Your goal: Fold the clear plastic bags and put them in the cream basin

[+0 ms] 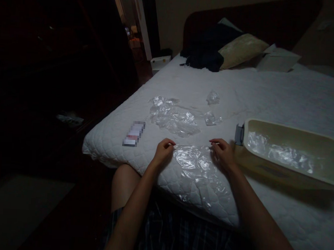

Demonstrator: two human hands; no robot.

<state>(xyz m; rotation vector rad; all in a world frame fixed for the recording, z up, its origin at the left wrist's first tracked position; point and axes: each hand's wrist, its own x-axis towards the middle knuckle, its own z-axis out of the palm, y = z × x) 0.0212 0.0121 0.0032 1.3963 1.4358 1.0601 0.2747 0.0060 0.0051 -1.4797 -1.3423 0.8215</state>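
Note:
A clear plastic bag [195, 162] lies spread over the near edge of the white quilted bed [271, 90]. My left hand [164, 149] pinches its upper left corner between thumb and fingers. At the upper right corner, my right hand [222, 151] has its thumb and fingers closed on the plastic. Beyond my hands rests a larger crumpled sheet of clear plastic [174, 118]. Two small crumpled plastic pieces, one nearer [211, 118] and one farther [213, 98], lie to its right.
An open beige bin [283, 173] with a grey latch stands at the right, clear plastic inside. A blurred-out phone-like object [134, 133] lies at the left. Dark clothing [208, 48], a yellowish pillow [242, 50] and a white box [278, 60] are near the headboard.

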